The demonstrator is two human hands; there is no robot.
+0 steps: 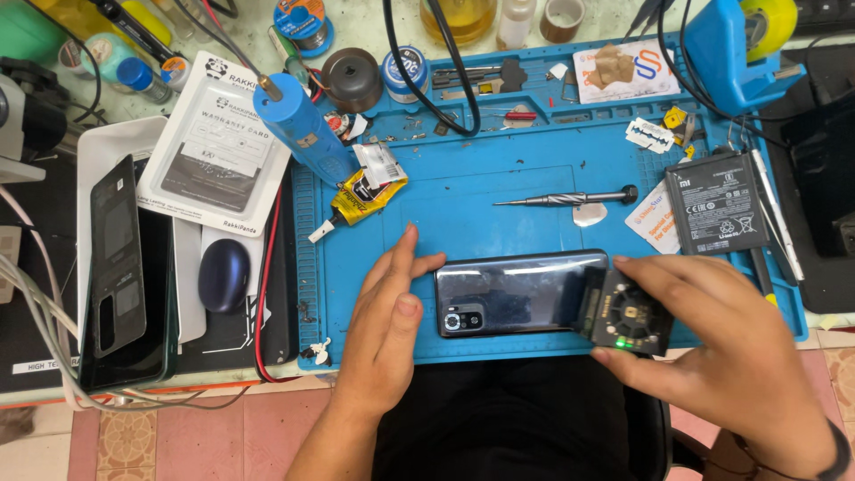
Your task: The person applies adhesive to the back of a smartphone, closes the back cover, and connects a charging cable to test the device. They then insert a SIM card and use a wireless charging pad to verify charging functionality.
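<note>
Bright, even light — sharp, soft shadows.

Your left hand (385, 334) and forearm are bare, no sleeve or ring showing; your right hand (726, 343) wears only a thin dark band at the wrist.

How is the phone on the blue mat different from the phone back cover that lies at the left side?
The phone lies crosswise on the blue mat; the back cover lies lengthwise off it, on a white sheet. The left hand touches the phone and the right hand holds a small fan unit on its end; nobody touches the cover. Both are dark and glossy.
</note>
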